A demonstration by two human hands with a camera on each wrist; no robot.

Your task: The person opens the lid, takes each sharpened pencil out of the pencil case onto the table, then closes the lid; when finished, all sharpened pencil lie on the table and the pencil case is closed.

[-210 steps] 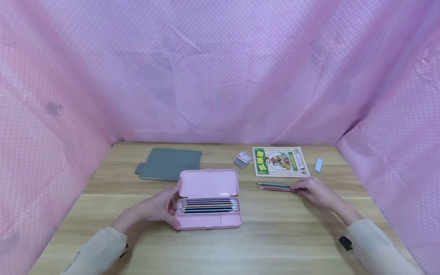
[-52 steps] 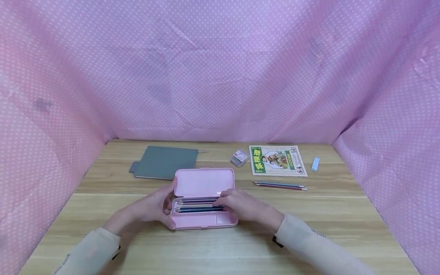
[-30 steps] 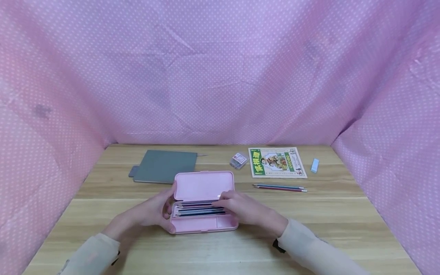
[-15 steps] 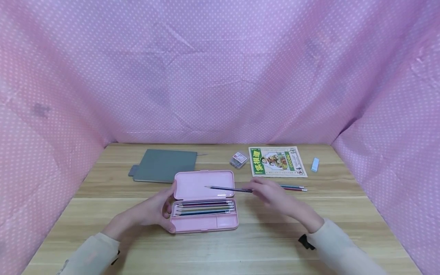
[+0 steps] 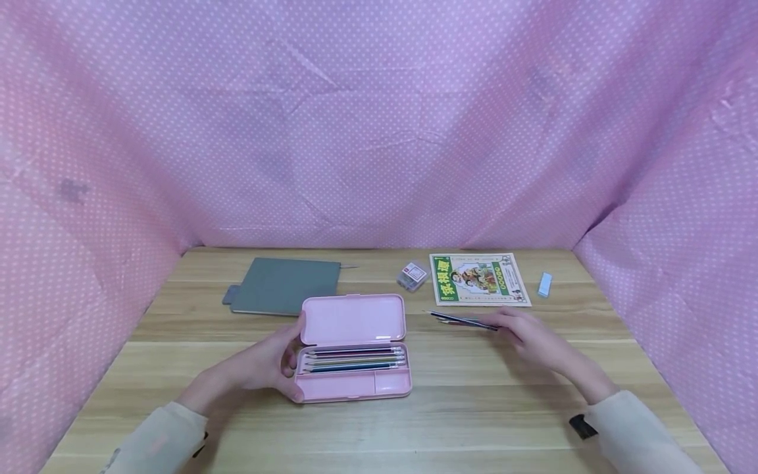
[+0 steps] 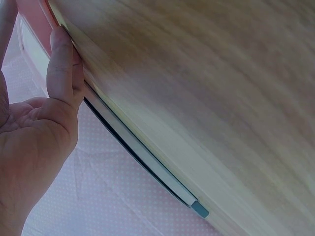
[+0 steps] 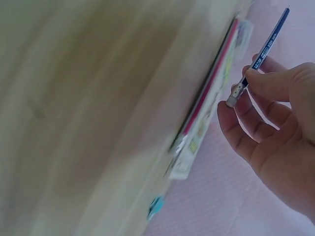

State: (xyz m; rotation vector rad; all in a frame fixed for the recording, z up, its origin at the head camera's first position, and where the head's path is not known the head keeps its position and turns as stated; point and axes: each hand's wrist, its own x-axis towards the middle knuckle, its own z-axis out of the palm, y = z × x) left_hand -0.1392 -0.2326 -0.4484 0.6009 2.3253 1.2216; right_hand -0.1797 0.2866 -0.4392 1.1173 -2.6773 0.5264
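A pink pencil case [image 5: 355, 390] lies with its lid raised, and several pencils [image 5: 349, 359] fill its long rear compartment. My left hand [image 5: 263, 363] grips the case's left end, thumb at the front corner and a finger at the lid's edge; the left wrist view shows this hand [image 6: 42, 123] along the case's side. My right hand [image 5: 535, 339] pinches a dark blue pencil [image 7: 268, 46] near its eraser end, raised off the table. Below it on the tabletop lie two pencils, one being a red pencil [image 7: 211, 81], partly hidden in the head view.
Behind the case is a grey-green notebook [image 5: 287, 286]. A small clear box with a white label [image 5: 412, 274] and a green illustrated booklet [image 5: 480, 280] lie toward the back. At right rests a light blue eraser [image 5: 545, 284]. Pink dotted cloth [image 5: 379, 131] surrounds the wooden table [image 5: 379, 434].
My right hand set down a red pencil, then took a dark blue pencil out of the case and carried it right, over the two lying pencils. The left hand stayed on the case.
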